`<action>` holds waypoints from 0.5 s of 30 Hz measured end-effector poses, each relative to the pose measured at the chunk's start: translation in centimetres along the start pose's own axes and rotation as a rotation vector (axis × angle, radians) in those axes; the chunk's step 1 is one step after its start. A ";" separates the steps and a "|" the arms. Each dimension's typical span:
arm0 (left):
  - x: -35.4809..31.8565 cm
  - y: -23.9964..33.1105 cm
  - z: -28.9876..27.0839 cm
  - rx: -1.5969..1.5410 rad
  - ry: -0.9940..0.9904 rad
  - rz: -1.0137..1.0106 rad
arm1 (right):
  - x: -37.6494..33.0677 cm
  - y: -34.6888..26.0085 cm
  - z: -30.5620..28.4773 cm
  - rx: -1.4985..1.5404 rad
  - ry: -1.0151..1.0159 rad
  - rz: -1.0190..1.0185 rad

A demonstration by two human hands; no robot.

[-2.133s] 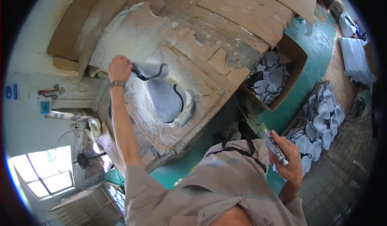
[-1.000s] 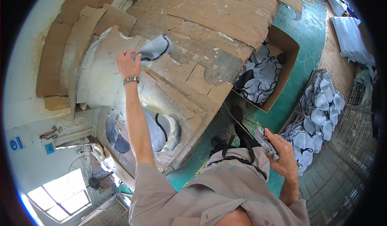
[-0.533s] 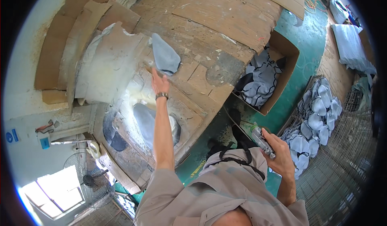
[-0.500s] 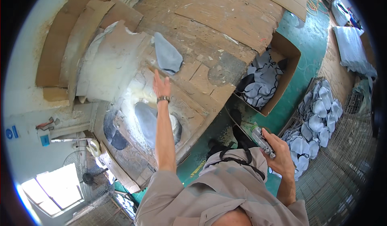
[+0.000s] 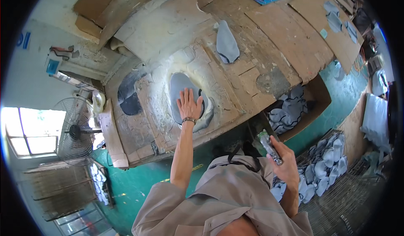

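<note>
My left hand (image 5: 190, 104) lies with its fingers spread on a grey sole-shaped piece (image 5: 179, 84). The piece rests on the whitened, crusted part of the cardboard-covered worktable (image 5: 168, 130). Another light grey piece, partly dark-edged (image 5: 205, 120), shows beside and under my wrist. My right hand (image 5: 286, 160) is wrapped round a metallic, spray-gun-like tool (image 5: 269, 145) with a greenish end, held off the table's near edge in front of my body. A separate grey sole-shaped piece (image 5: 227, 42) lies farther up the table. Dark grey pieces (image 5: 129, 93) lie to the left.
Below the table's right edge stands a cardboard box (image 5: 317, 105) with grey pieces inside. More grey pieces (image 5: 324, 164) are heaped on a wire rack at the right. A standing fan (image 5: 75, 130) is at the left. Loose cardboard sheets (image 5: 290, 40) cover the far table.
My left hand has come back from near the far grey piece and now rests on the nearer one. My view has turned, shifting the table rightward. The right hand keeps its hold on the tool.
</note>
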State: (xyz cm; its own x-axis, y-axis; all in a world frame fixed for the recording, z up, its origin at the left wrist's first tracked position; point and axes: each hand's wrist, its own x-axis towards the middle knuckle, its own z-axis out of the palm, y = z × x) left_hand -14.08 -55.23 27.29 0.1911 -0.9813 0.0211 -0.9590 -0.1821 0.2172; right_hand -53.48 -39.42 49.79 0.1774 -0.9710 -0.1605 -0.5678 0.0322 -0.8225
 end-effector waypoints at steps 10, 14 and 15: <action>-0.7 -0.9 0.1 -0.029 0.026 -0.008 | -4.2 -4.3 7.5 -0.098 -0.030 -0.037; -0.7 -1.1 0.6 -0.030 0.066 0.004 | -6.4 -6.0 10.0 -0.089 -0.006 -0.014; -0.7 -1.2 0.6 -0.044 0.059 0.012 | -7.1 -6.3 10.5 -0.065 -0.006 -0.002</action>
State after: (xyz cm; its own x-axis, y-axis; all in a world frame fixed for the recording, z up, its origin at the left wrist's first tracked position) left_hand -13.20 -54.37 26.44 0.1931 -0.9778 0.0809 -0.9513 -0.1664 0.2597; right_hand -42.68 -30.23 50.36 0.1834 -0.9696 -0.1622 -0.6181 0.0146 -0.7859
